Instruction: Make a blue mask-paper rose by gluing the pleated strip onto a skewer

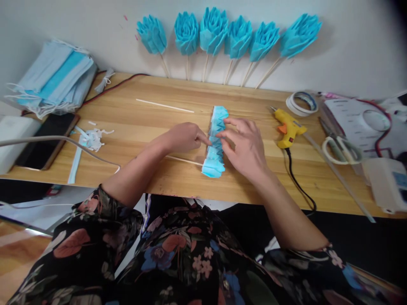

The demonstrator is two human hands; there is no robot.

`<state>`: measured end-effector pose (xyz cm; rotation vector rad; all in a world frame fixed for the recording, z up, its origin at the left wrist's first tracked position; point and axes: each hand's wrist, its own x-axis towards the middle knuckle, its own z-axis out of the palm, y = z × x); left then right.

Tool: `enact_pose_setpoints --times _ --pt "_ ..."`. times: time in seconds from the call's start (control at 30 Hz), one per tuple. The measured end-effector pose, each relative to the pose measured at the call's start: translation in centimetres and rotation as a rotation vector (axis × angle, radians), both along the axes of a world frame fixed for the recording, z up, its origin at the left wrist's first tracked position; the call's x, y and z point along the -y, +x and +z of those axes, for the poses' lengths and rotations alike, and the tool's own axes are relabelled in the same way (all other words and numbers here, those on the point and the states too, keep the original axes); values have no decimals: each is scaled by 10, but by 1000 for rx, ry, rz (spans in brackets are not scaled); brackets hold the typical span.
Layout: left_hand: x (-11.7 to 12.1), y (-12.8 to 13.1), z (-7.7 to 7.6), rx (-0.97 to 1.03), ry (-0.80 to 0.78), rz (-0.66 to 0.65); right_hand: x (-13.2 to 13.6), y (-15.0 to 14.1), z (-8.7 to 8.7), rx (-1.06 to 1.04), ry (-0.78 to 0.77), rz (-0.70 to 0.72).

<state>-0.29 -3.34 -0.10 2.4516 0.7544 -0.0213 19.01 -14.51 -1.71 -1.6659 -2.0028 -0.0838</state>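
Observation:
A folded blue strip (216, 146) with a zigzag right edge lies lengthwise on the table before me. It looks like the same soft material as the masks. From its left side, my left hand (187, 137) touches it with an outstretched index finger, the other fingers curled in. My right hand (244, 146) is on the other side, thumb and fingers apart, fingertips at the pointed edge. Neither hand grips the strip. A thin wooden stick (184, 159) runs from under my left forearm to the strip's near end. Another stick (165, 106) lies farther back.
Several blue flowers on sticks (214, 31) lean against the wall. Masks (54, 76), a phone (47, 142) and white scraps (92, 139) are left. Rightward lie a yellow glue gun (288, 127) with its cord, a glue stick (340, 178), tape (301, 103) and scissors (341, 148).

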Motion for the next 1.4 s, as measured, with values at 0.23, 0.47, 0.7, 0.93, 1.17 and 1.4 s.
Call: enact_pose_setpoints --times 0.23,0.47,0.7,0.93,1.17,1.4 --pt "0 1 1 10 -8 -9 -10 2 2 156 -79 95" --pt "-3 1 -3 49 6 -31 -15 -1 -1 165 -90 119" --pt "4 3 7 -39 15 15 -15 1 -6 119 -64 87" --pt "9 2 15 -118 48 32 -13 0 -18 50 -29 50" --pt "10 3 15 -135 45 45 -16 22 -4 -163 186 -35" --pt "1 -1 3 60 -25 1 11 9 6 -626 3 -142"
